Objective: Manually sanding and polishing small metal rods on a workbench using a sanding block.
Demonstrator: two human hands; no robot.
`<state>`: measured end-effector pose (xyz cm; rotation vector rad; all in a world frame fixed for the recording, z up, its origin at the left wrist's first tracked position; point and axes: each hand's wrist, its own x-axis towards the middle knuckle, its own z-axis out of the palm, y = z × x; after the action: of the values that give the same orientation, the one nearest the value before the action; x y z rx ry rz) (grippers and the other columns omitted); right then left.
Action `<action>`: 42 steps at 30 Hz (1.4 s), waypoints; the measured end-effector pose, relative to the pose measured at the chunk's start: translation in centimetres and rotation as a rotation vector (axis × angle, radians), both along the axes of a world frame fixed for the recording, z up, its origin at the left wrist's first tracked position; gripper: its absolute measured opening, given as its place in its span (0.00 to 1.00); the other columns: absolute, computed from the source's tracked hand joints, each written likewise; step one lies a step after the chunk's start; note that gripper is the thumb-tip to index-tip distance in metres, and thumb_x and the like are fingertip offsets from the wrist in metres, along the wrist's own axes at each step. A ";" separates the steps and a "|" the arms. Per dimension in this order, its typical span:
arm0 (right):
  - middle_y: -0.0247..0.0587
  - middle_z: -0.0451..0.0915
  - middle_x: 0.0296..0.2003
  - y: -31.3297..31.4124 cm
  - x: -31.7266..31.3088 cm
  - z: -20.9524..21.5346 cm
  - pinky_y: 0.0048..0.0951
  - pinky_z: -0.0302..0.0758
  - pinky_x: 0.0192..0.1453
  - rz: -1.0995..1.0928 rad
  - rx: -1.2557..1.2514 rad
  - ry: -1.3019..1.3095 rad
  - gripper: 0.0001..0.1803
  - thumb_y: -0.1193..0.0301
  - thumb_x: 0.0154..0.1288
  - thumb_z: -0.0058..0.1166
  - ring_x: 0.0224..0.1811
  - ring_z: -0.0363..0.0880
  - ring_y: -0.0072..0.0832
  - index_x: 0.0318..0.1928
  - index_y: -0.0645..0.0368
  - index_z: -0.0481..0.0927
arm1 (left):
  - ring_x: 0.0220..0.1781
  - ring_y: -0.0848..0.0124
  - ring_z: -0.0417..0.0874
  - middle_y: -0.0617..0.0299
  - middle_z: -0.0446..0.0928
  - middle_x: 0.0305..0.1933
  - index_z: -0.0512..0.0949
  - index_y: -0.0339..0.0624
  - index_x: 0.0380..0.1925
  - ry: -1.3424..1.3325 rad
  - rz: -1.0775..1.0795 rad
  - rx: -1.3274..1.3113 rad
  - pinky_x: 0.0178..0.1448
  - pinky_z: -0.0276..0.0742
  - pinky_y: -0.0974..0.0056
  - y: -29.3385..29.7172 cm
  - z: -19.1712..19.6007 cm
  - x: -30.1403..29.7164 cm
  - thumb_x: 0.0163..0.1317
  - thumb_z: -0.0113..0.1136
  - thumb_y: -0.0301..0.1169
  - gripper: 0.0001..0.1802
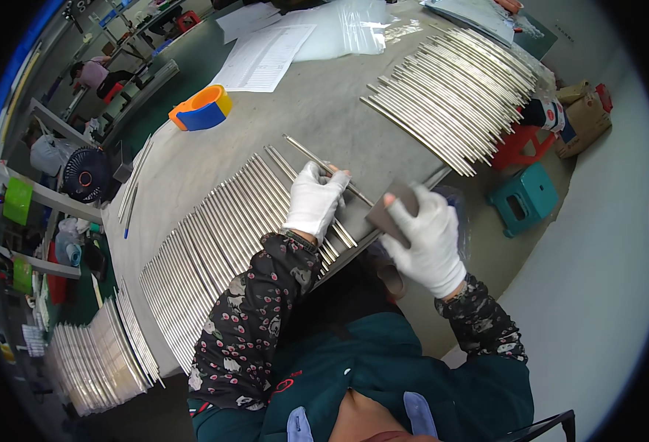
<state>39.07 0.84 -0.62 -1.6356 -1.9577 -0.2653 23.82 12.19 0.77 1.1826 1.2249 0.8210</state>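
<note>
The left hand (pixel 315 199), in a white glove, holds one thin metal rod (pixel 323 166) with its fingers curled around it. The rod lies slanted on the grey surface (pixel 324 103), just above a long row of shiny rods (pixel 221 243). The right hand (pixel 429 239), also in a white glove, pinches a small grey sanding pad (pixel 392 212) near the surface's edge. More rods (pixel 457 96) lie farther away, and a roll of orange and blue tape (pixel 203 108) sits to the left.
</note>
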 end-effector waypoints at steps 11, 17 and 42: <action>0.54 0.72 0.46 3.3 1.3 0.5 0.43 0.69 0.42 -0.227 0.101 -0.002 0.30 0.60 0.46 0.64 0.43 0.72 0.45 0.53 0.51 0.77 | 0.23 0.83 0.69 0.68 0.74 0.25 0.72 0.37 0.38 -0.008 -0.018 0.019 0.26 0.65 0.75 0.5 -0.9 -0.2 0.60 0.63 0.30 0.11; 0.54 0.72 0.46 4.0 1.2 0.6 0.44 0.70 0.40 -0.264 0.035 -0.044 0.29 0.61 0.46 0.65 0.43 0.73 0.46 0.52 0.51 0.77 | 0.25 0.83 0.69 0.69 0.73 0.26 0.73 0.39 0.37 -0.068 -0.028 -0.011 0.27 0.65 0.76 0.2 -0.6 -0.5 0.61 0.61 0.28 0.08; 0.56 0.70 0.51 2.1 -0.9 1.1 0.43 0.69 0.44 0.009 0.054 -0.025 0.32 0.61 0.46 0.65 0.47 0.72 0.47 0.55 0.49 0.75 | 0.25 0.83 0.69 0.70 0.72 0.26 0.74 0.38 0.35 -0.063 -0.020 0.021 0.28 0.66 0.75 0.8 -1.3 -0.3 0.59 0.63 0.30 0.10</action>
<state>38.18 2.92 0.48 -1.5962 -1.9586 -0.3337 23.56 13.01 -0.50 1.1758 1.1537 0.8520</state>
